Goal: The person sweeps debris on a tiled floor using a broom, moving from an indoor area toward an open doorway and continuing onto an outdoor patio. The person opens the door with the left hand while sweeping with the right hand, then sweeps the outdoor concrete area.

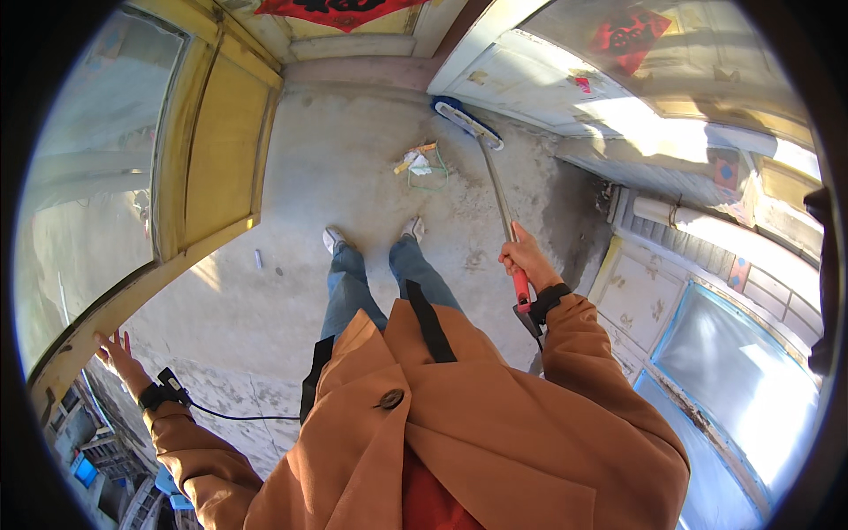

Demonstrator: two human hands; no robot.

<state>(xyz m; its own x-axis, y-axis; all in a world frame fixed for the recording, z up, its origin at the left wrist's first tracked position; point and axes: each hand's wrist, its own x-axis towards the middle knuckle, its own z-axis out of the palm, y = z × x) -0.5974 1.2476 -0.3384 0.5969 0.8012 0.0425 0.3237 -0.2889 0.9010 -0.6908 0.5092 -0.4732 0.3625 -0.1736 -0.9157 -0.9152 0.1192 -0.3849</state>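
My right hand point(527, 257) is closed around the handle of a long push broom point(495, 182), just above its red grip end. The broom's blue-bristled head point(467, 122) rests on the concrete floor against the foot of the white door at the upper right. Beside the head lies a small heap of litter point(419, 162) with white paper, yellowish pieces and a thin green loop. My left hand point(119, 361) touches the edge of a yellow wooden door point(225, 146) with glass panes, its fingers apart; how firmly it holds the edge cannot be told.
A white door point(507, 79) stands at the upper right, a doorsill point(361, 71) ahead. A small light-coloured object point(258, 259) lies on the floor to the left. A dark damp patch point(576, 212) and a film-covered window point(735, 371) are at the right. Stacked items stand at the lower left.
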